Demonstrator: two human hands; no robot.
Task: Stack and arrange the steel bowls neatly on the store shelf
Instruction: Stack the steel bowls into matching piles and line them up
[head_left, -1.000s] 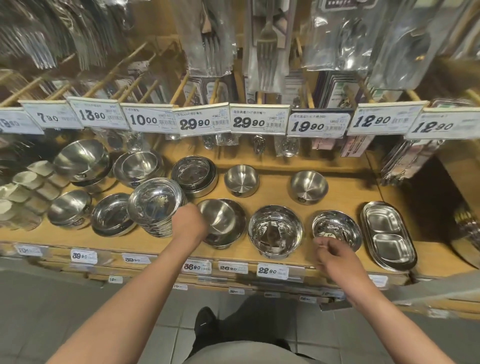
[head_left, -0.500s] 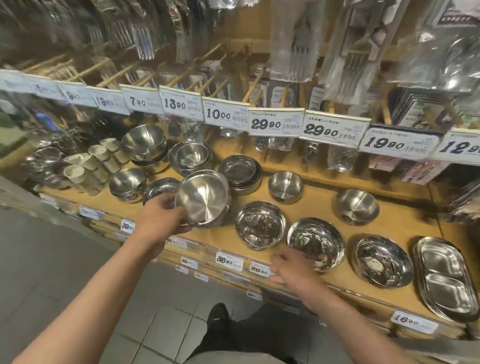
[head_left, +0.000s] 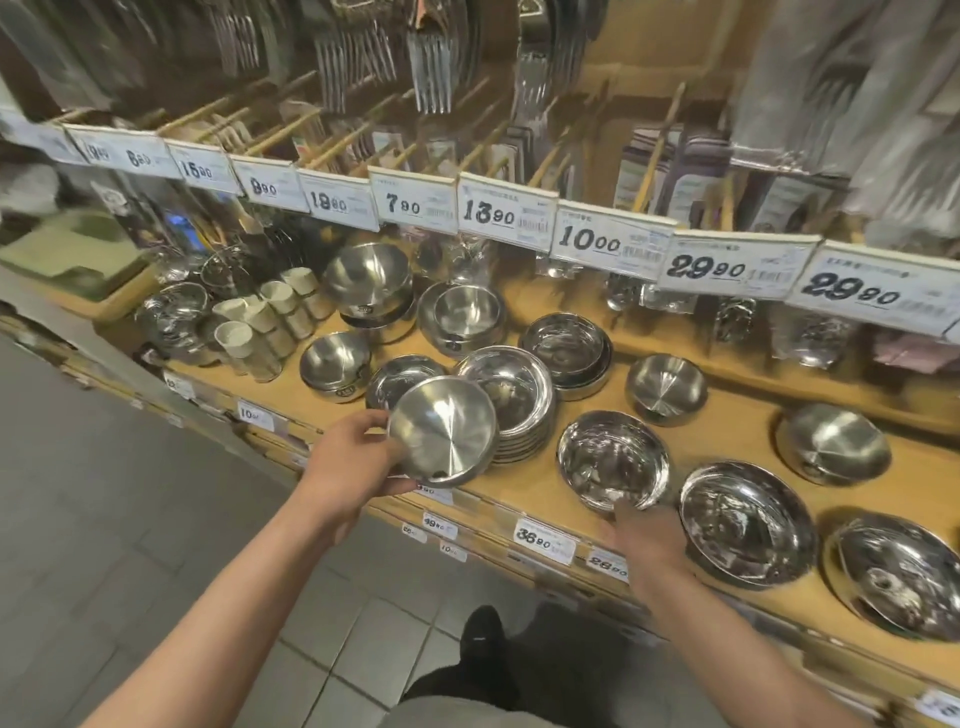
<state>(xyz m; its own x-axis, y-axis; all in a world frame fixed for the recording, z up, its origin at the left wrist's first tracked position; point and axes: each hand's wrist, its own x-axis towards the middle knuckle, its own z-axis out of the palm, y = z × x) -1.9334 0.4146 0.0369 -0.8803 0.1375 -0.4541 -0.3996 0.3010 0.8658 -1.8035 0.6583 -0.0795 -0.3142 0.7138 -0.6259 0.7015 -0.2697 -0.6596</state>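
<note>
My left hand (head_left: 352, 465) grips a brushed steel bowl (head_left: 444, 430) by its near rim and holds it tilted above the shelf's front edge. Right behind it stands a stack of shiny steel bowls (head_left: 511, 400), and a darker bowl (head_left: 397, 376) lies to its left. My right hand (head_left: 647, 543) rests at the near rim of a shiny bowl (head_left: 613, 460) on the wooden shelf (head_left: 727, 431); its fingers are blurred. More bowls sit to the right (head_left: 748, 525) and behind (head_left: 667, 387).
Price tags (head_left: 506, 218) hang on a rail above the shelf, with packed forks and cutlery (head_left: 431, 67) hanging higher up. White cups (head_left: 260, 322) and a bigger bowl (head_left: 369, 278) stand at the left. Grey floor tiles (head_left: 104, 493) and my shoe (head_left: 483, 634) lie below.
My view swung left along the shelf. My left hand lifted the brushed bowl off its place and carried it left, in front of the stack. My right hand moved left to the neighbouring shiny bowl.
</note>
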